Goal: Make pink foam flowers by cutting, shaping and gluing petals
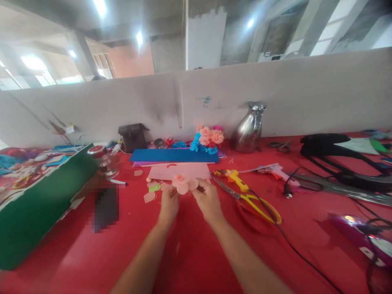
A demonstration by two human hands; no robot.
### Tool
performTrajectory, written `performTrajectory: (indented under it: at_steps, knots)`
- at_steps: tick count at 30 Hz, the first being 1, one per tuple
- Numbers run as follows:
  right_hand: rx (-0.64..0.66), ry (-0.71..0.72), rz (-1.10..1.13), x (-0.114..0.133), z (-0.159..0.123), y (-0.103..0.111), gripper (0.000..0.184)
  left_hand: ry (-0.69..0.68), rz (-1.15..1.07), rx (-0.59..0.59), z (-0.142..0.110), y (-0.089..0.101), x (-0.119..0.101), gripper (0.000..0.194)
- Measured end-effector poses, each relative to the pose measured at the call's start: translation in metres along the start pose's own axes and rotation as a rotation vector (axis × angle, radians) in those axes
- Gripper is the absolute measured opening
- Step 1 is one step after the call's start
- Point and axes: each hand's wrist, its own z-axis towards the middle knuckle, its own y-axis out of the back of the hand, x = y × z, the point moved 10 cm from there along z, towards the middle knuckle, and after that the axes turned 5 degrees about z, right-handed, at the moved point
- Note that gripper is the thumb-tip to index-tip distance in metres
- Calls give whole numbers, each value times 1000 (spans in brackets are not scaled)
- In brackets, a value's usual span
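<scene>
A pink paper flower (181, 183) with rounded petals is held up between my two hands over the red table. My left hand (170, 201) grips its left side, fingers closed. On the other side, my right hand (210, 200) pinches a round petal (192, 184) at the flower's edge. A pink sheet (162, 172) lies just behind the flower. Cut pink petal pieces (150, 197) and a bit of green paper (154, 188) are scattered left of my left hand. Yellow-handled scissors (260, 208) rest to the right of my right hand.
Right of the pink sheet lie a yellow glue gun (234, 177) and a pink-white glue gun (280, 173), with cords. Behind stand a blue folder (174, 155), finished paper flowers (211, 136) and a steel jug (248, 128). A green board (45, 208) borders the left, near a glass (104, 161).
</scene>
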Motion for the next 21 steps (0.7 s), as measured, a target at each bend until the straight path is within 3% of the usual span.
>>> performTrajectory:
  at_steps: [6,12,18,21]
  knots:
    - [65,43,-40,7,2,-5,12,3,14,-18,2,2,-1,12]
    - [148,70,-21,10,5,-7,13,-14,32,123,2,-11,-3,16]
    - [222,131,-74,13,4,-13,13,-3,80,124,2,-10,-5,13]
    - [244,112,-65,10,4,-15,12,72,-5,141,0,-13,-1,11]
